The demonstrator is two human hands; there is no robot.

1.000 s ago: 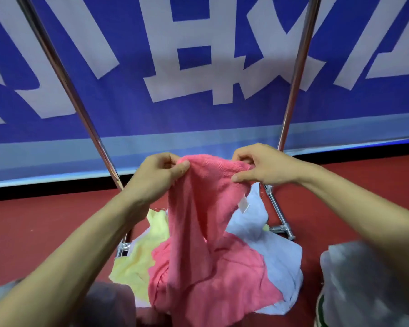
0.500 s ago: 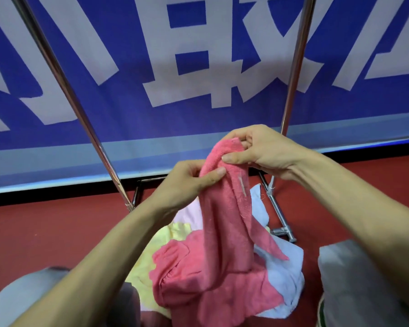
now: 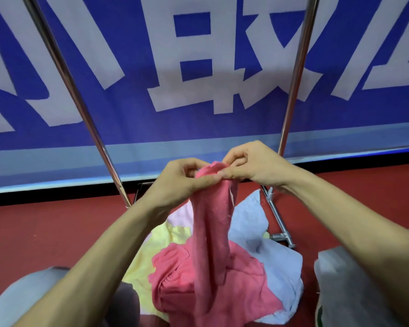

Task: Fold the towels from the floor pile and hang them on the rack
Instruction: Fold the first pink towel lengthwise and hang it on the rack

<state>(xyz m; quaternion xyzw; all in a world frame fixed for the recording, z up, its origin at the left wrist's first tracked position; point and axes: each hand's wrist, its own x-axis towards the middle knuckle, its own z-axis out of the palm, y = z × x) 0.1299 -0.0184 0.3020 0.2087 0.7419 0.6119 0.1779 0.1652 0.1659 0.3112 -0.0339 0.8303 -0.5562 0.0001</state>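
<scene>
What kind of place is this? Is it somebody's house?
Probably not a house; more like a hall or gym. There's a huge blue banner, a red floor, and a metal rack by a towel pile.

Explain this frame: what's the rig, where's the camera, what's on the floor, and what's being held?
There is no robot here. A person works bare-handed, and the only camera sits on their head, looking forward and down. The left hand and right hand both pinch the top of a pink towel, while its lower part bunches on the pile below. A yellow towel and a light blue towel also lie on the red floor. The metal rack stands behind them, in front of a blue banner.
</scene>
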